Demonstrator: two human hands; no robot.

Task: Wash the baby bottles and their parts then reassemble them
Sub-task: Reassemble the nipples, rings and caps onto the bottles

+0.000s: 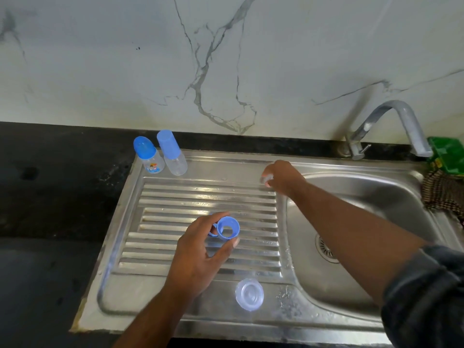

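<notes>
Left hand (200, 249) holds blue ring (228, 231), opening facing camera.

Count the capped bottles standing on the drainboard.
2. The domed-cap bottle stands at the back left corner of the drainboard; the tall-cap bottle stands just right of it. None seems hidden.

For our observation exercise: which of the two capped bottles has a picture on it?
The left bottle, with the rounded cap; the right bottle, under a taller flat-topped cap, is plain and clear.
</notes>
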